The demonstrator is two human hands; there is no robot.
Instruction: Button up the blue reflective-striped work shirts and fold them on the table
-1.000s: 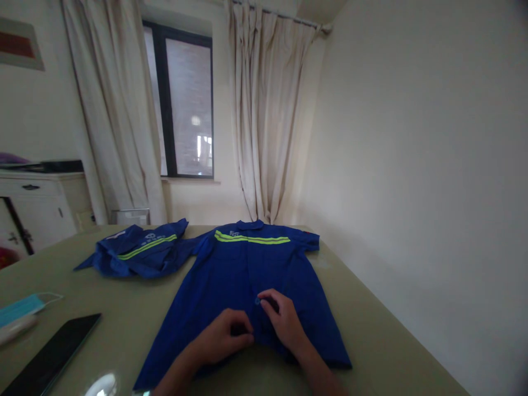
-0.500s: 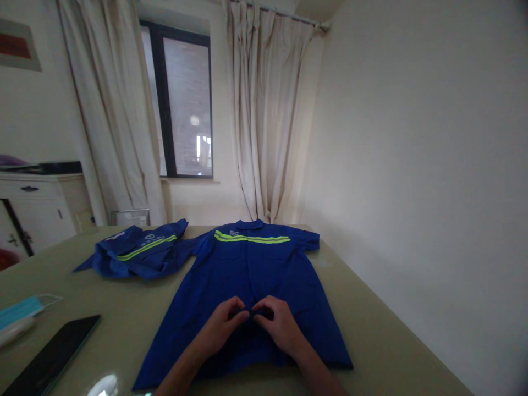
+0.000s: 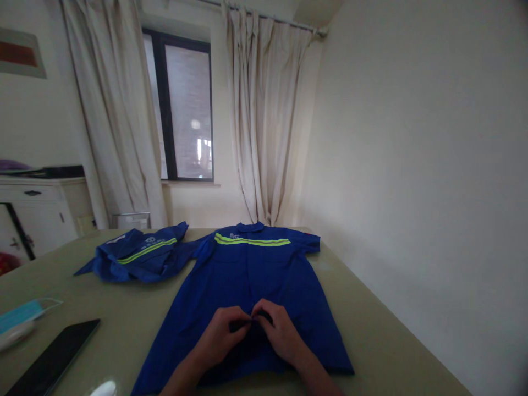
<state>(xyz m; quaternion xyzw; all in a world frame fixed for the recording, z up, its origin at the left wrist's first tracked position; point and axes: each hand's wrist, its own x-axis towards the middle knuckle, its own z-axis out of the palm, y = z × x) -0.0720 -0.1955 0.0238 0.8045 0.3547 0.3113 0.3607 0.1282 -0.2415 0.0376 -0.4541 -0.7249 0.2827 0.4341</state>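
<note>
Blue short-sleeved shirt (image 3: 223, 280) lies spread on the tabletop (image 3: 371, 346), center to lower center of frame, collar at the far end, yellow-green striped band across the chest. Left hand (image 3: 218, 336) and right hand (image 3: 280, 333) meet at its front opening, lower center. Left grip: thumb and fingers together, pinching shirt cloth. Right grip: same, clamped on the cloth just beside the left fingertips. Exact bit pinched too dark to tell. Shirt's hem reaches the bottom of frame, lower left of the hands.

Second blue garment (image 3: 138, 258) lies bunched, left of center, touching the shirt's sleeve, similar stripe. Lower left: light-blue mask (image 3: 20, 316) with a pale object (image 3: 16, 334) against it, kind unclear; black flat device (image 3: 55, 357) nearer the bottom edge. White glossy item (image 3: 105, 389) cut off at bottom.

Behind: white cabinet (image 3: 41, 203) at left edge, dark-framed window (image 3: 187, 110) upper center-left between left curtain (image 3: 111, 110) and right curtain (image 3: 268, 121). Plain wall (image 3: 412, 154) fills the right side.
</note>
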